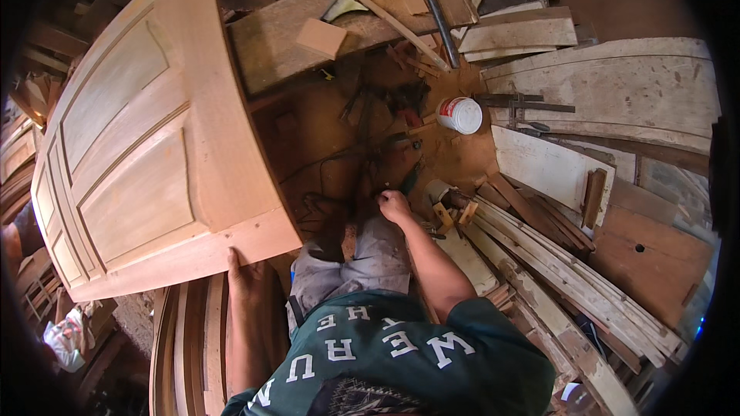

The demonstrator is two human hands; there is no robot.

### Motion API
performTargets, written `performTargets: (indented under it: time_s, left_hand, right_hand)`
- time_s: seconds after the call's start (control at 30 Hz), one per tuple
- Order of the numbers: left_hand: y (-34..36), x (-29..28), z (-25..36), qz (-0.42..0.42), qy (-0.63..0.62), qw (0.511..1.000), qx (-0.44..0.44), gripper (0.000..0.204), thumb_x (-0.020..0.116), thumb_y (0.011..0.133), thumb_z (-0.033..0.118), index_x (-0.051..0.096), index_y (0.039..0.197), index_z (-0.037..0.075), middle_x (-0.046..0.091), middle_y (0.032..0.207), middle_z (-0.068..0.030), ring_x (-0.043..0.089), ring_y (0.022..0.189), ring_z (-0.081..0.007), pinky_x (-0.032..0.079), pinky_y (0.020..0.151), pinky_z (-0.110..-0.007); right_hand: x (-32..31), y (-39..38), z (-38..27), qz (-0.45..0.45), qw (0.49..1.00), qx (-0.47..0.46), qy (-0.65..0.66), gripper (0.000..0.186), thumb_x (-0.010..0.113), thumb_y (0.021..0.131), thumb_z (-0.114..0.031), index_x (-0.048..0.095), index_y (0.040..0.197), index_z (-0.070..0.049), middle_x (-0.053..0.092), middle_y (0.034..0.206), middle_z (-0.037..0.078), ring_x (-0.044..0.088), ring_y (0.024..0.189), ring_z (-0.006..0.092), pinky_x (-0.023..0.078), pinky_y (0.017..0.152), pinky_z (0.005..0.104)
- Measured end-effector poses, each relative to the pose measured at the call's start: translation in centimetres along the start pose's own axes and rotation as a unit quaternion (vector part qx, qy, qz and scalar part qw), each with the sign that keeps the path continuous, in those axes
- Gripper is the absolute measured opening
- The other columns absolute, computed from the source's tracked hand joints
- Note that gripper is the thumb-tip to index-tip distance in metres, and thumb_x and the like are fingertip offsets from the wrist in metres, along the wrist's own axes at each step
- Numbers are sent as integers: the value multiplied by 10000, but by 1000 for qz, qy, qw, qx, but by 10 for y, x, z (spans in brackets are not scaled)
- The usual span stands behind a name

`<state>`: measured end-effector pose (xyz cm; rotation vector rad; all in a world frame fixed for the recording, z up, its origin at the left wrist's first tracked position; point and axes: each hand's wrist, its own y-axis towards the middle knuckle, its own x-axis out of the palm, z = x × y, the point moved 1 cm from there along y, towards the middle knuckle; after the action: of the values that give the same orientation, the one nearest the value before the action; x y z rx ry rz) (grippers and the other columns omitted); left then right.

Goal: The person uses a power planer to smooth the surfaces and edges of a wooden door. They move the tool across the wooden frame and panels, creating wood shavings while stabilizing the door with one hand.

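Left hand [245,273] flat under panelled door [146,146] edge, right hand [395,206] reaching floorward

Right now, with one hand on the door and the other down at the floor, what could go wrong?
1. The panelled wooden door is steadied only by the left hand at its lower edge; it might slip or tip while the person leans away.
2. The right hand reaches into tools and offcuts on the floor; a sharp edge could catch the fingers.
3. Loose planks beside the person could shift or trip them.
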<state>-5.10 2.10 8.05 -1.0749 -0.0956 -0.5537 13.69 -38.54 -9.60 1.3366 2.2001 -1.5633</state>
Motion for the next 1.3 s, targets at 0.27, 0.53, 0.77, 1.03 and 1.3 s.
performTargets:
  time_s: [0.27, 0.53, 0.77, 1.03, 1.3]
  left_hand:
    - [-10, -18, -10, 92, 41, 994, 37, 849, 686, 999, 645, 439, 1620, 122, 564, 1580, -110, 565, 1446, -310, 500, 1189, -521]
    - [-8, 13, -11, 216, 111, 965, 95, 1066, 805, 847, 714, 430, 1614, 75, 616, 1507, -159, 578, 1399, -344, 408, 1211, -591]
    - [-10, 17, -25, 209, 123, 962, 128, 1184, 801, 821, 751, 329, 1680, 85, 523, 1613, -194, 543, 1463, -368, 430, 1226, -560]
    - [-9, 66, -18, 142, -3, 987, 80, 924, 815, 916, 564, 434, 1601, 74, 594, 1534, -161, 530, 1459, -338, 366, 1264, -567]
    - [7, 32, -17, 186, 58, 969, 155, 803, 781, 976, 479, 499, 1533, -26, 664, 1432, -136, 634, 1302, -258, 477, 1140, -401]
  right_hand:
    - [71, 204, 125, -136, 980, 24, -141, 424, 689, 942, -275, 748, 1262, -3, 741, 1290, 263, 702, 1205, 442, 572, 1001, 501]
    - [144, 374, 121, -72, 969, -37, -234, 444, 675, 961, -302, 722, 1313, -35, 732, 1324, 236, 710, 1188, 437, 583, 979, 511]
    - [168, 408, 146, -35, 988, 39, -145, 463, 663, 978, -325, 699, 1358, -63, 724, 1354, 213, 716, 1174, 433, 593, 959, 519]
    - [112, 331, 184, 65, 960, 162, 219, 486, 649, 998, -351, 674, 1410, -94, 716, 1388, 187, 724, 1158, 428, 605, 937, 528]
    - [54, 206, 223, 47, 812, 196, 548, 510, 635, 1017, -378, 648, 1461, -126, 707, 1421, 161, 731, 1142, 423, 616, 915, 538]
